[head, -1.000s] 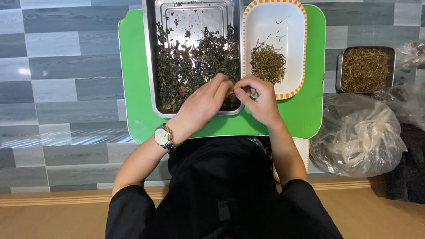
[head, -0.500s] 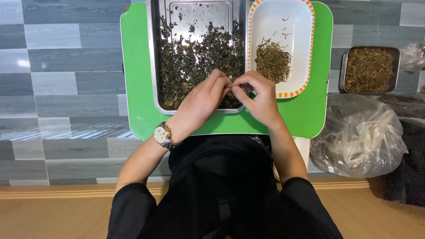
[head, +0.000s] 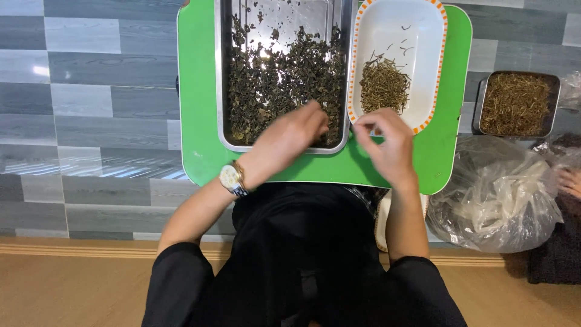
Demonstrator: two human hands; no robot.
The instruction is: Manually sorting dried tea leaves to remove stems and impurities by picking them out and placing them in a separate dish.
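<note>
Left hand (head: pixel 293 130) curled over dark leaves (head: pixel 272 85) in steel tray (head: pixel 222 72), grasp unclear. Right hand (head: pixel 387 142) fingertips pinched at white dish (head: pixel 423 36) rim, contents indiscernible.

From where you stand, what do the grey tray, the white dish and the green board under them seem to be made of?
The grey tray looks like polished steel: it mirrors the light. The white dish, orange-rimmed, is smooth and glossy, probably plastic or melamine. The green board looks like matte plastic, evenly coloured with rounded corners.

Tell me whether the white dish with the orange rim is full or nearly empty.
Mostly empty. The white dish holds only a small heap of brownish stems near its lower end; the rest of its bottom shows bare white.
</note>
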